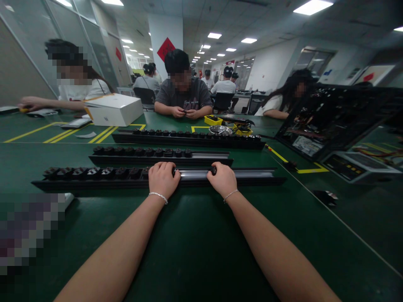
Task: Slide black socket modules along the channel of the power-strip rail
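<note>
A long black rail (107, 183) lies across the green table in front of me. A row of black socket modules (121, 173) fills its left part, and the silvery inner channel (193, 173) shows to the right. My left hand (162, 178) is curled over the end of the row, thumb and fingers closed round a dark module mostly hidden beneath them. My right hand (223, 179) pinches a small black part (214, 170) over the bare channel; its exact kind is hidden by my fingers. The two hands are apart, with open channel between them.
Behind are a shorter partly filled rail (160, 159) and a longer one (189, 140). A white box (116, 110), yellow trays (213, 120), a metal bowl (220, 130), an opened black computer case (333, 117) and a power supply (355, 165) stand around. Co-workers sit opposite and at both sides.
</note>
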`<state>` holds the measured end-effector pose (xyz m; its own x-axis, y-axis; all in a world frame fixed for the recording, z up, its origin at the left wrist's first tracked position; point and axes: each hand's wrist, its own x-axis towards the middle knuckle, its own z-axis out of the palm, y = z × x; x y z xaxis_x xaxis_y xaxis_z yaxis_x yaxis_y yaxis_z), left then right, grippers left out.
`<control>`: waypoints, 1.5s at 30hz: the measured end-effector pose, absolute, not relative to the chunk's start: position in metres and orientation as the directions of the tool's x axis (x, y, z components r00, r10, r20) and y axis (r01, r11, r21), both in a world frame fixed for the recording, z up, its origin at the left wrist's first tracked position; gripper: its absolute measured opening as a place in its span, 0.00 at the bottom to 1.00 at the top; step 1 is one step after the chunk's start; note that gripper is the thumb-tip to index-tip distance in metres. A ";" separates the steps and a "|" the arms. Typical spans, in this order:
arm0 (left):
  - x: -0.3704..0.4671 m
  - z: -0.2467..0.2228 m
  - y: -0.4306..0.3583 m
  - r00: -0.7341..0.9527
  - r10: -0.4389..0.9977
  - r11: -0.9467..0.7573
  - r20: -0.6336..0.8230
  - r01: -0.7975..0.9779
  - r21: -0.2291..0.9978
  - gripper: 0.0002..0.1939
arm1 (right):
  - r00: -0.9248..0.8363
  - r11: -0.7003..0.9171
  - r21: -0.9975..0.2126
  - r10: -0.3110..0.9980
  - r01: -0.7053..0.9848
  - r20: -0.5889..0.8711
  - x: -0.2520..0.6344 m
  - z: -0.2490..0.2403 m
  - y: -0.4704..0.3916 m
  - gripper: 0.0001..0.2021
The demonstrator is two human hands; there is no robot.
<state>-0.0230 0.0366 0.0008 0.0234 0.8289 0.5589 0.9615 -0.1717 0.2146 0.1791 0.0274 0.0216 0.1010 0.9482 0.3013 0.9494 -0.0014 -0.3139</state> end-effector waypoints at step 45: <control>-0.022 0.001 0.036 0.015 0.826 -0.160 0.564 0.965 0.209 0.11 | 0.126 -0.011 -0.320 0.931 0.947 0.343 0.211 0.015 0.026 0.15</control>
